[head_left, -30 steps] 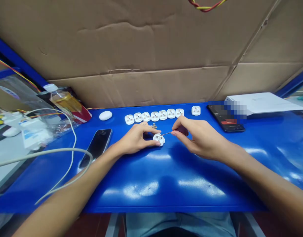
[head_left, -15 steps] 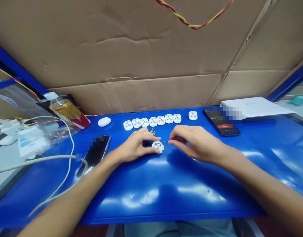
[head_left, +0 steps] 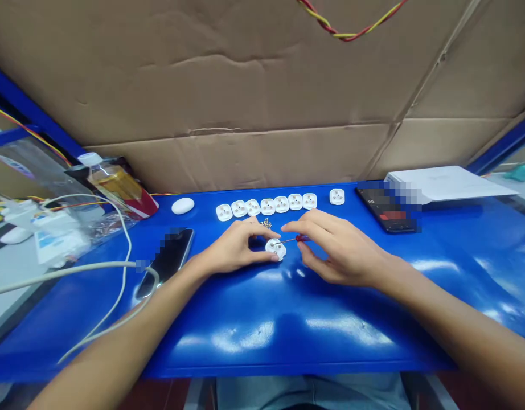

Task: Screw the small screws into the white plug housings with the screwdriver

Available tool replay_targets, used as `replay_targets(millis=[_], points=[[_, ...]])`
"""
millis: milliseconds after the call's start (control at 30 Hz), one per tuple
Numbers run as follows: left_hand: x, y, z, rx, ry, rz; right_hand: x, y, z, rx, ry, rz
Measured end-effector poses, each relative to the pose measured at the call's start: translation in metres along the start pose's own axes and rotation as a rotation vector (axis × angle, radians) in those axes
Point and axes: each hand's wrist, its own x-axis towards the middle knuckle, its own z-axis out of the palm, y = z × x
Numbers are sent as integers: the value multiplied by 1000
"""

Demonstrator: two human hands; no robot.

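A small white plastic socket piece [head_left: 276,249] with metal parts sits on the blue tabletop, pinched between the thumb and fingers of my left hand [head_left: 237,246]. My right hand [head_left: 341,247] holds a screwdriver [head_left: 302,238] by its red handle, the index finger lifted off. Its thin shaft slants left and the tip meets the white piece. Just behind my left fingers lies a small heap of brass-coloured screws [head_left: 266,224]. Beyond it, several similar white socket pieces [head_left: 267,206] form a row, and one more white piece [head_left: 337,197] stands apart to the right.
Left of the row is a white oval object [head_left: 183,205]. A phone [head_left: 171,256] lies by my left forearm, near a loose pale cable [head_left: 128,250]. A bottle [head_left: 115,181] leans at the back left. Another phone [head_left: 386,209] and a white box [head_left: 450,183] lie right.
The fingers of my right hand have loosened and spread on the screwdriver handle, showing more of its red. My left hand keeps the white piece in place. The view has shifted slightly.
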Motion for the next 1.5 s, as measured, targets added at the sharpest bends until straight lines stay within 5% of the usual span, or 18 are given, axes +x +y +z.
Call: replay_targets(millis=[267, 500, 700, 967, 1167, 1500], points=[[-1, 3, -2, 21, -13, 17, -2, 3, 7, -135, 85, -6], [-1, 1, 0, 12, -4, 46, 1, -3, 3, -37, 98, -46], [0, 2, 0, 0, -42, 38, -1, 1, 5, -214, 104, 35], [-1, -3, 0, -18, -50, 56, 2, 0, 2, -102, 105, -58], [-1, 1, -2, -7, -46, 62, -1, 3, 3, -280, 96, -33], [-1, -1, -2, -13, -59, 62, -1, 1, 2, -165, 81, -1]])
